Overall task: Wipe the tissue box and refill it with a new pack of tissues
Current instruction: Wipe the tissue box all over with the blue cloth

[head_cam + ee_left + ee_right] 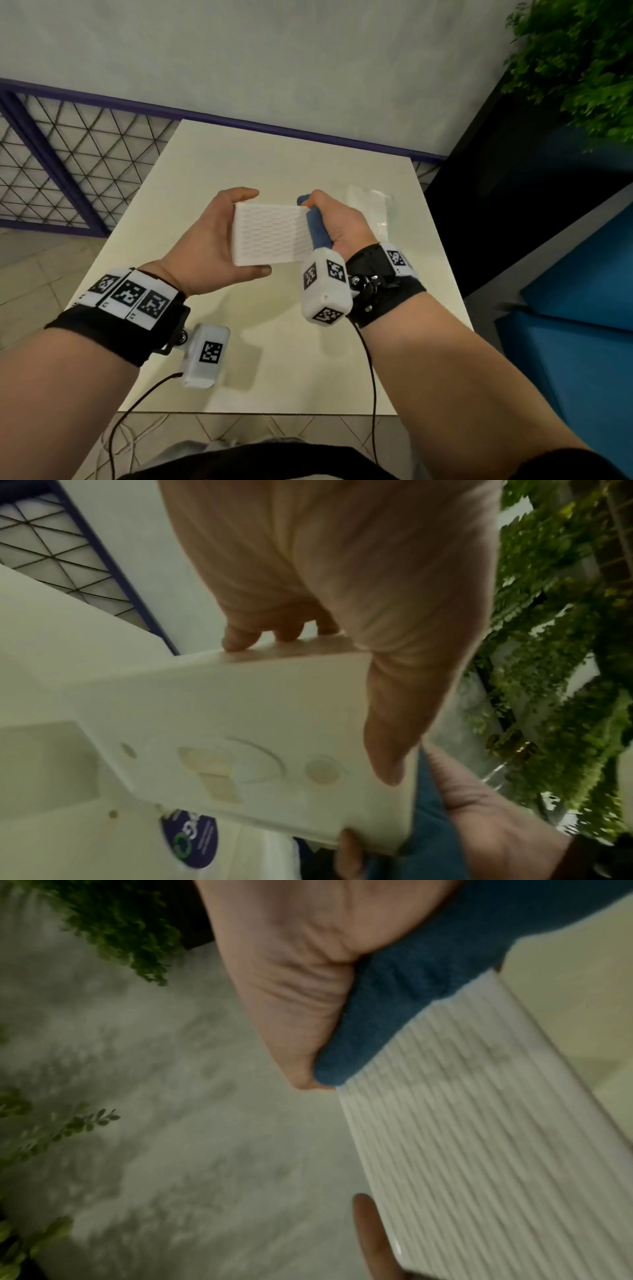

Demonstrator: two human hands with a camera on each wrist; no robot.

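Note:
A white tissue box (pixel 270 234) with a ribbed, wavy side is held up above the table. My left hand (pixel 219 240) grips it at its left end, thumb at the near edge and fingers over the far edge. The left wrist view shows the box's smooth underside (pixel 219 723) with moulded marks. My right hand (pixel 337 219) clutches a blue cloth (pixel 317 228) and presses it against the box's right end. In the right wrist view the blue cloth (pixel 404 993) lies on the ribbed face (pixel 479 1137). A clear plastic tissue pack (pixel 370 212) lies on the table behind my right hand.
The cream table (pixel 274 342) stands against a grey wall, with a purple mesh railing (pixel 61 161) at the left. A blue seat (pixel 582 291) and a dark panel with green plants (pixel 582 61) stand at the right. A round purple sticker (pixel 192 837) shows below the box.

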